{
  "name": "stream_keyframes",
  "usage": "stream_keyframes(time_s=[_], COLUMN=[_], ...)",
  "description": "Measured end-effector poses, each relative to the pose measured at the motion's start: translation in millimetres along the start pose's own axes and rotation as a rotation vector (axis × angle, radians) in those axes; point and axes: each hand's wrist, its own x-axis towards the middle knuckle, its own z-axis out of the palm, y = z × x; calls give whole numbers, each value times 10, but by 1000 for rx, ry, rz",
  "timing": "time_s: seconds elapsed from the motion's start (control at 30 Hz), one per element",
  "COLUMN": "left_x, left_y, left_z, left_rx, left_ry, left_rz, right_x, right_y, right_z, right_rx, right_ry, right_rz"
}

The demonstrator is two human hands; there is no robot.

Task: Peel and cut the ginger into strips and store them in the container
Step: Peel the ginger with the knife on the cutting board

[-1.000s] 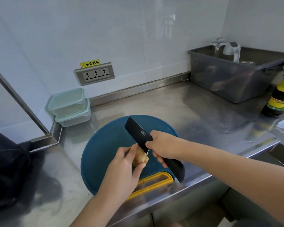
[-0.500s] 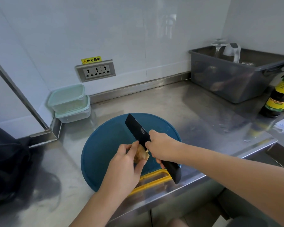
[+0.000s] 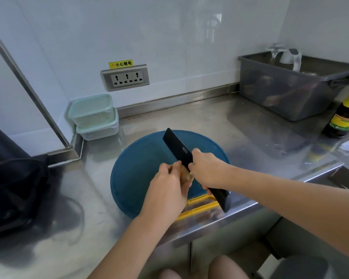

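My left hand point(image 3: 169, 186) grips a small knob of tan ginger point(image 3: 185, 175) above the round blue cutting board point(image 3: 137, 170). My right hand point(image 3: 208, 170) holds a black cleaver point(image 3: 176, 149) by its black handle, and the blade edge lies against the ginger. The blade points away toward the back left. Most of the ginger is hidden by my left fingers. Two stacked pale green lidded containers point(image 3: 93, 115) stand in the back left corner of the steel counter.
A grey plastic bin point(image 3: 290, 91) with a kettle stands at the back right. A dark sauce bottle point(image 3: 345, 115) is at the right edge. A black bag point(image 3: 12, 178) lies on the left. The board's yellow handle point(image 3: 199, 206) reaches the counter's front edge.
The view has shifted slightly. My left hand has turned the ginger a little and my right hand has drawn the cleaver along it, still against the piece.
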Motion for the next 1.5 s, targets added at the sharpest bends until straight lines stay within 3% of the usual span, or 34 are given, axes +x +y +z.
stream_keyframes(time_s=[0.27, 0.5, 0.73, 1.03, 1.3, 1.5], left_x=[63, -11, -56, -74, -43, -27], left_y=[-38, 2, -46, -4, 17, 16], left_z=[-65, -10, -88, -55, -13, -20], left_rx=[54, 25, -73, -78, -13, 81], left_ry=[-53, 12, -1, 20, 29, 1], left_rz=[61, 61, 50, 39, 62, 99], right_x=[-36, -90, -67, -178, -88, -149], right_y=[-36, -49, -115, 90, 27, 4], right_z=[112, 223, -19, 199, 134, 180], right_rx=[31, 80, 247, 181, 89, 36], right_ry=[62, 109, -61, 116, 43, 109], right_rz=[67, 134, 223, 48, 101, 83])
